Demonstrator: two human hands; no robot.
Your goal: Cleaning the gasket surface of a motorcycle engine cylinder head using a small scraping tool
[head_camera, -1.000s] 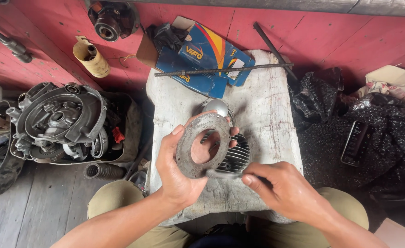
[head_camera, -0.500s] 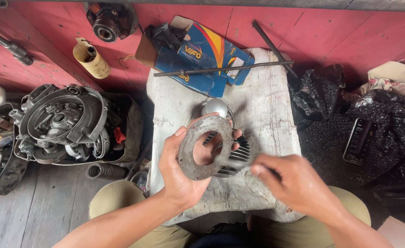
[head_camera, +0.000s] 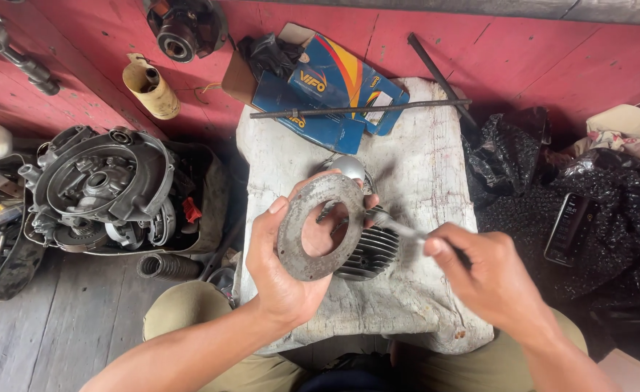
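Here, over a pale stone slab (head_camera: 422, 167) that serves as a workbench, the left hand (head_camera: 280, 268) holds up a flat, rusty metal ring (head_camera: 320, 226), thumb on its near face and fingertips curled over its far rim. The right hand (head_camera: 491, 279) is closed around a thin metal tool (head_camera: 400, 226) whose tip reaches the ring's right edge. Directly beneath the ring, on the slab, lies a finned engine cylinder (head_camera: 371, 250), with a shiny rounded metal part (head_camera: 347, 167) just behind it. At the slab's far edge a flattened blue cardboard box (head_camera: 331, 98) with red and yellow stripes lies partly open, a crumpled black bag (head_camera: 269, 52) on its flap and a long dark rod (head_camera: 360, 109) laid across it. Left of the slab, on the wooden floor, sits a grey engine casing (head_camera: 102, 185), a ribbed black hose (head_camera: 164, 265) near it. Right of the slab, a dark phone (head_camera: 570, 226) rests on black plastic sheeting (head_camera: 610, 239).
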